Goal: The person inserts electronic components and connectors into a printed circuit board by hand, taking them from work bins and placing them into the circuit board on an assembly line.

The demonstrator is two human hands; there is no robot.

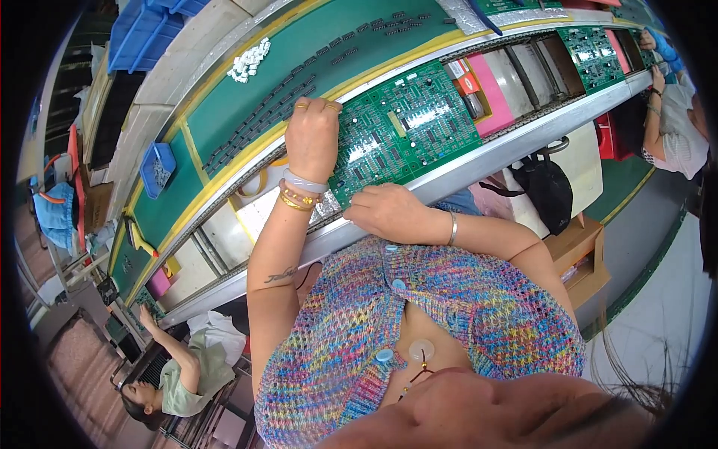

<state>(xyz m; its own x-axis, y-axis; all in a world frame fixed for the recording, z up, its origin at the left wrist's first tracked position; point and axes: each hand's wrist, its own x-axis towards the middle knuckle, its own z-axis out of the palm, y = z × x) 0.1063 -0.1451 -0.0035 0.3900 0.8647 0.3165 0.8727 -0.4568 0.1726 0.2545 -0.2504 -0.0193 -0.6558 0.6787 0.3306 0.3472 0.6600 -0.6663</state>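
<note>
Left hand (313, 142) and right hand (393, 213) (that's two) touch one circuit board (434, 127).

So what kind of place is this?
Probably an electronics factory: a green circuit board lies on a long metal track, and rows of small black parts sit on the green work surface beside it.

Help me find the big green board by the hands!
Find the long metal rail sweeping across the picture; follow it to the middle. A big green circuit board lies there. Unlike the green board farther right, it has the camera wearer's left hand and right hand at its left end.
</note>
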